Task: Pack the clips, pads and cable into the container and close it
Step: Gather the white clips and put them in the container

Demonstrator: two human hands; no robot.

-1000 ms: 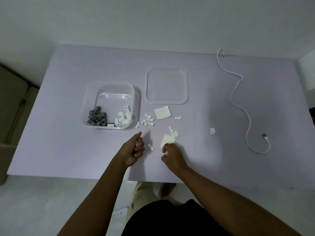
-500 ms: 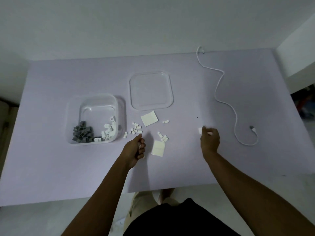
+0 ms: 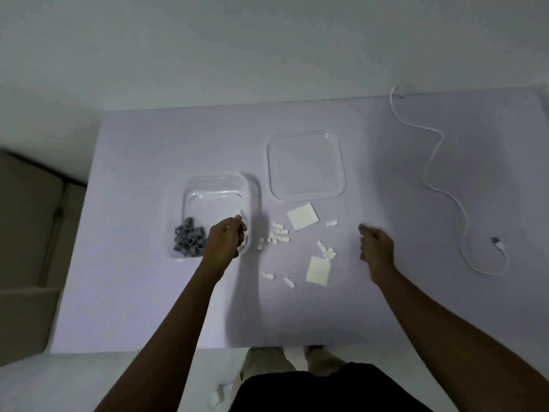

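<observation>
Left hand [image 3: 225, 242], curled, contents unclear, hovers over the near right corner of a clear plastic container [image 3: 190, 188], beside grey clips [image 3: 190, 240]. Right hand [image 3: 377, 248], blurred, grip unclear, hangs right of white clips [image 3: 279, 233] and two cream square pads [image 3: 303, 216]. White cable [image 3: 439, 185] lies right.

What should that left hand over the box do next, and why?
Probably open its fingers and let go. The left hand hangs curled above the near right corner of the container, pinching what looks like a white clip; grey clips already lie inside.
</observation>
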